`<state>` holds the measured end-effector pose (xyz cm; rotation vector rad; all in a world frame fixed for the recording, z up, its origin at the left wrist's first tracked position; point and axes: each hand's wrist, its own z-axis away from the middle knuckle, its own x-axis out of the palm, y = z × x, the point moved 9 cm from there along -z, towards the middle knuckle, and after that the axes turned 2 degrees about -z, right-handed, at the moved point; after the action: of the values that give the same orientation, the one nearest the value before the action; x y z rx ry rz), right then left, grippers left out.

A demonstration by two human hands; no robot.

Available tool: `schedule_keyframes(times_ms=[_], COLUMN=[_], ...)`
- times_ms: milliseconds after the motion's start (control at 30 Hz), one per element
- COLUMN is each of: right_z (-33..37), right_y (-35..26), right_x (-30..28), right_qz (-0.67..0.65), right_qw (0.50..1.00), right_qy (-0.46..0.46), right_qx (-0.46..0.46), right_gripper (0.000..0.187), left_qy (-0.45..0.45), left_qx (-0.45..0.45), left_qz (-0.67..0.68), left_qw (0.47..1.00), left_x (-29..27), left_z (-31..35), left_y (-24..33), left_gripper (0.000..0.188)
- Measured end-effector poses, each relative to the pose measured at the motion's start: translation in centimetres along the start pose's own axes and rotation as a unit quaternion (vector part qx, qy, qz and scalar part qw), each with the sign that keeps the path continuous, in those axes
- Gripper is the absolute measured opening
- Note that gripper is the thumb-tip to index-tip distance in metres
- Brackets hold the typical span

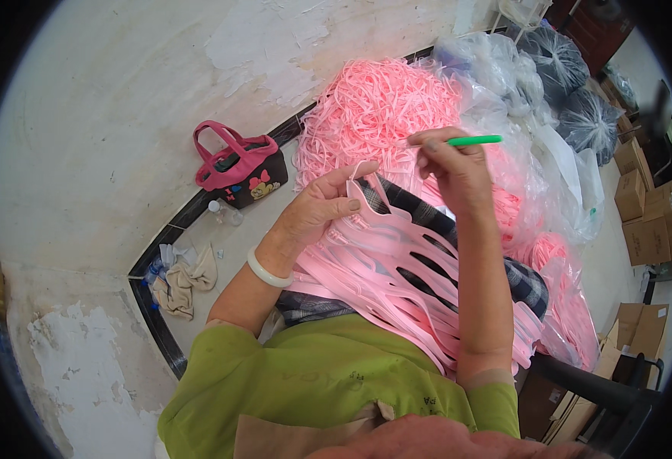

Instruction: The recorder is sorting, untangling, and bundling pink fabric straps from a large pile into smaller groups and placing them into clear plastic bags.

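Note:
My left hand (317, 206) pinches the upper end of a pink strip, which looks like zipper tape, between thumb and fingers. More pink strips (366, 252) lie across my lap, over a dark plaid cloth (531, 287). Up and to the right, my right hand (455, 164) is closed around a slim green pen-shaped tool (474, 141), held apart from the strips. The tool's thin tip sticks out to the left of my fingers; its exact kind is too small to tell.
Ahead rises a large tangled heap of pink strips (389, 96), with clear plastic bags (497, 73) and dark bags (588, 122) beyond. A pink-and-black handbag (256, 183), a plastic bottle (225, 213) and a beige cloth (187, 283) stand or lie by the left wall. Cardboard boxes (646, 241) stand right.

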<state>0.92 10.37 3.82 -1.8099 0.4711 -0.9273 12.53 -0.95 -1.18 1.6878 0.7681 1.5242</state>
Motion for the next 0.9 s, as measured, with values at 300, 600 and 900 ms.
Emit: schedule_keyframes(times_ms=[300, 600, 900], right_z=[2.7, 4.5, 8.4], right_y=[2.3, -0.6, -8.6], right_x=[3.5, 7.1, -2.0], right_qz=[0.221, 0.469, 0.478], right_qw=[0.969, 0.841, 0.805], right_qy=[-0.060, -0.075, 0.172], right_qx=[0.092, -0.259, -0.307], right_gripper=[0.015, 0.007, 0.006], left_qy=[0.024, 0.054, 0.183], left_qx=[0.051, 0.028, -0.008], left_qz=[-0.242, -0.153, 0.058], left_qw=[0.969, 0.986, 0.981], left_x=[0.8, -0.2, -7.4], left_z=[-1.2, -0.6, 0.4], left_y=[0.4, -0.1, -1.3], left_gripper=[0.064, 0.072, 0.062])
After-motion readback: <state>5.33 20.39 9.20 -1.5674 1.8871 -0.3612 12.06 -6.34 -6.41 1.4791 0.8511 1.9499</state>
